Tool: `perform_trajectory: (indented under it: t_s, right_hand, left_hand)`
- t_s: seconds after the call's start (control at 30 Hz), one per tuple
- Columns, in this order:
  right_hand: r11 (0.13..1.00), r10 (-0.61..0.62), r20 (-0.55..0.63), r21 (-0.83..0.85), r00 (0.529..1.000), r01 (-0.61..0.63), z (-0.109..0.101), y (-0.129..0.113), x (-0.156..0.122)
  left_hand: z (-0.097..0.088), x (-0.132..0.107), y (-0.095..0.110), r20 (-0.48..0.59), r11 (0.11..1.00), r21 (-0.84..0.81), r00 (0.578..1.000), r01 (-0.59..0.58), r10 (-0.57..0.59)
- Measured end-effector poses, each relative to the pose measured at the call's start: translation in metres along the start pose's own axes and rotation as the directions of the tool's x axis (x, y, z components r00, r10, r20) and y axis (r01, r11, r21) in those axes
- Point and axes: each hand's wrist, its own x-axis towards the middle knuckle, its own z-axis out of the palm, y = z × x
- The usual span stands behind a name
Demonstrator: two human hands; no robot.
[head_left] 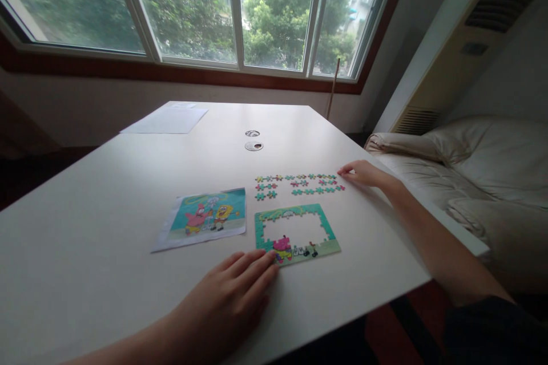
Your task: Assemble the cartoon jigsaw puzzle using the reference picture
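A small jigsaw puzzle (297, 234) lies on the white table (107, 205), its border done and its middle mostly bare. My left hand (231, 295) rests flat and open, fingertips touching the puzzle's lower left corner. Several loose pieces (299, 182) sit in rows behind the puzzle. My right hand (363, 173) reaches to the right end of those rows, fingers curled down onto the table by the last pieces; whether it pinches one I cannot tell. A cartoon reference picture (204, 218) lies left of the puzzle.
A sheet of paper (165, 120) lies at the table's far left. Two round cable holes (253, 140) sit in the table's middle. A window spans the back wall. A cushioned sofa (479, 165) and a standing air conditioner (462, 45) are to the right.
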Motion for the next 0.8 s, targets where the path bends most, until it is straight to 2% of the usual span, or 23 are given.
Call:
perform_trajectory:
  t_s: [0.4,0.8]
  right_hand:
    - [0.994,-0.073,0.181,0.091,0.981,0.057,-0.019,-0.009,-0.012]
    - [0.998,-0.057,0.199,0.043,0.978,0.050,-0.020,-0.014,-0.014]
  left_hand:
    - [-0.001,0.000,0.000,0.028,1.000,0.018,0.999,-0.018,0.018]
    - [-0.001,0.000,0.000,0.027,1.000,0.000,1.000,-0.013,0.013]
